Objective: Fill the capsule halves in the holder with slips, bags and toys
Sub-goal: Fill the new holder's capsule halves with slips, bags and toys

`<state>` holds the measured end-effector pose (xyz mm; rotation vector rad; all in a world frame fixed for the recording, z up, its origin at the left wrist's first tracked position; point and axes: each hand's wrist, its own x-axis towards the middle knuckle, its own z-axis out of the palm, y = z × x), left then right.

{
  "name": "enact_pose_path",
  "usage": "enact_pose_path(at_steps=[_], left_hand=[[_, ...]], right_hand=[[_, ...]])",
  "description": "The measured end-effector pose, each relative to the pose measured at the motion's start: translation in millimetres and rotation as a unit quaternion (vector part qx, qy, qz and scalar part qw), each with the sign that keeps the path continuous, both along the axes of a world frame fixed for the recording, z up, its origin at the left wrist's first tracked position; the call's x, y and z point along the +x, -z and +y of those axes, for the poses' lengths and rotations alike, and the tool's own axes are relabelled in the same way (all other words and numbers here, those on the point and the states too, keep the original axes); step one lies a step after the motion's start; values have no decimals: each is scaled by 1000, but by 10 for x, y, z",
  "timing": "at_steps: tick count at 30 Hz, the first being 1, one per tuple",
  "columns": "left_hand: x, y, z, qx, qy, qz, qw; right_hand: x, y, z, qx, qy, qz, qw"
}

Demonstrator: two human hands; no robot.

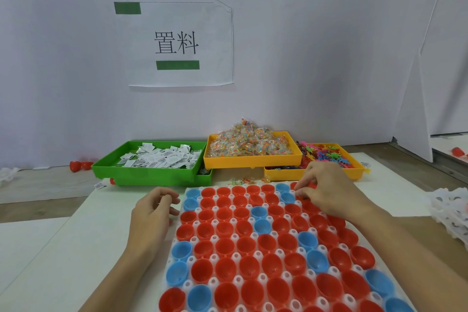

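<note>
**Light parts, fingertip work**

Red and blue halves [249, 268] sit open-side up in the white holder [214, 282], which lies on the tabletop [76, 248] and fills the near view. All visible cups look empty, so filling seems barely begun.

Beyond the holder's far edge stand three trays: a green tray [152, 172] of slips [162, 158], behind the holder's far left corner; a yellow tray [253, 159] heaped with bags [249, 143], behind the far edge's middle; and a second yellow tray [354, 168] of toys [326, 154], behind the far right corner. A few stray bags lie between the trays and the holder.

At the holder's far left edge the left hand [152, 213] hovers, fingers loosely curled, holding nothing I can see. Over the holder's far right corner the right hand [326, 192] has its fingertips drawn together at a cup; whether they pinch anything I cannot tell.

Everything here is probably very light. Slips look thin and flat, best pinched at an edge. Bags seem soft and slick, so take one by a corner. Toys look small and rubbery and may tangle; lift one by a limb. Halves appear thin and rigid and could tip in their seats if pressed.
</note>
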<state>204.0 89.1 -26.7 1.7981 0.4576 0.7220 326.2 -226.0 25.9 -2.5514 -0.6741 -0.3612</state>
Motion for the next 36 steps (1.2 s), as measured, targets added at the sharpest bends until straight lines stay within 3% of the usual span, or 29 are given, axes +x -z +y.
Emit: enact_pose_path(at_steps=[21,26,32,36], left_hand=[[-34,-36,-66,18,-26,-9,999],[-48,-112,-194,101,-73,-22,992],[331,-471,-81,345,-60,7,937],[591,-708,11,458,-39,176,870]], right_hand=[[-47,-35,-65,28,-7,13,999],[-40,-29,-112,83,-7,-36,996],[3,35,-77,149,20,-106,983],[-7,27,-103,172,35,-107,979]])
